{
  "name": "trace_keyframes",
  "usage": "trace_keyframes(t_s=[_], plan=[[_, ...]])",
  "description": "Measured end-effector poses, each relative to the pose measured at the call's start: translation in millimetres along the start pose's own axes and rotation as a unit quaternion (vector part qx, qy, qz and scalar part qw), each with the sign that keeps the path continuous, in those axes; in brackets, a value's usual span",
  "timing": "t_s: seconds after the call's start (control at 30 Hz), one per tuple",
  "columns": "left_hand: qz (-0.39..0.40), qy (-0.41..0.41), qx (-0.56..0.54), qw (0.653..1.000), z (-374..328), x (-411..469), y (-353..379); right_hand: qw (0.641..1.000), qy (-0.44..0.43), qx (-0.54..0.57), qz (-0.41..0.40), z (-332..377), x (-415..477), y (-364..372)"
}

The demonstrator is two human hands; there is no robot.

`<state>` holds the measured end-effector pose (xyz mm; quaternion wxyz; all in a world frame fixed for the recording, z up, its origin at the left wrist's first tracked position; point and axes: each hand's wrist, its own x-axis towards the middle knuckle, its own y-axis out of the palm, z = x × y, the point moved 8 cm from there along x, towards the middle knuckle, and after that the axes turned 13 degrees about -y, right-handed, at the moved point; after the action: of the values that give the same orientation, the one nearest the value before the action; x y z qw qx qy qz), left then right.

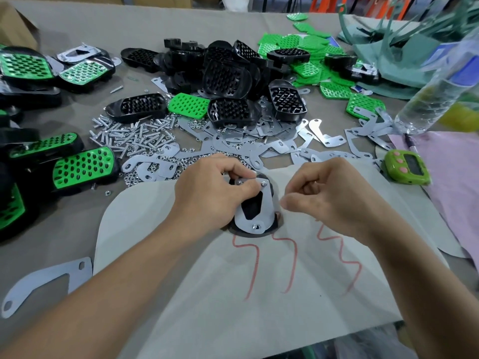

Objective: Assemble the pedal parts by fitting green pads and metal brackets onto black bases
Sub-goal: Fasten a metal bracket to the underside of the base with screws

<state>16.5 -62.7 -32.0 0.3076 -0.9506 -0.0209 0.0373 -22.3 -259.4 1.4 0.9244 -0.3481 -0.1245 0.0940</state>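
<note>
blurred bottle [438, 84], pedals [11, 211] cut off left

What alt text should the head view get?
Two bare hands work on a black base: the left hand grips the metal bracket on it, the right hand curls beside it. Behind lie heaps of bases, green pads, brackets and screws; finished pedals sit at left.

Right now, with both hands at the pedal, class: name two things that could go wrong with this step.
1. The left hand alone steadies the metal bracket on the black base; a slip could shift its holes off the screws.
2. The right hand is pinched, and what it holds is hidden; a small part dropped there could get lost among the loose nuts.
</note>
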Motion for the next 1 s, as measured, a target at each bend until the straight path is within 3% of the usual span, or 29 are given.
trace_keyframes(t_s=[0.17,0.5,0.6,0.8,1.0], plan=[[-0.002,-0.001,0.007,1.000,0,0,0,0.998,-0.017,0.022,0.059,8,-3,15],[-0.015,-0.017,0.019,1.000,-2,-5,-6,0.994,0.002,0.053,-0.093,11,15,4],[-0.061,-0.021,0.045,0.997,2,-6,-21,0.996,0.015,-0.003,-0.082,11,45,9],[-0.182,-0.039,0.103,0.977,14,1,-62,0.977,-0.032,-0.190,0.089,33,98,45],[-0.161,-0.039,0.049,0.985,16,2,-63,0.956,-0.051,-0.284,0.058,40,105,55]])
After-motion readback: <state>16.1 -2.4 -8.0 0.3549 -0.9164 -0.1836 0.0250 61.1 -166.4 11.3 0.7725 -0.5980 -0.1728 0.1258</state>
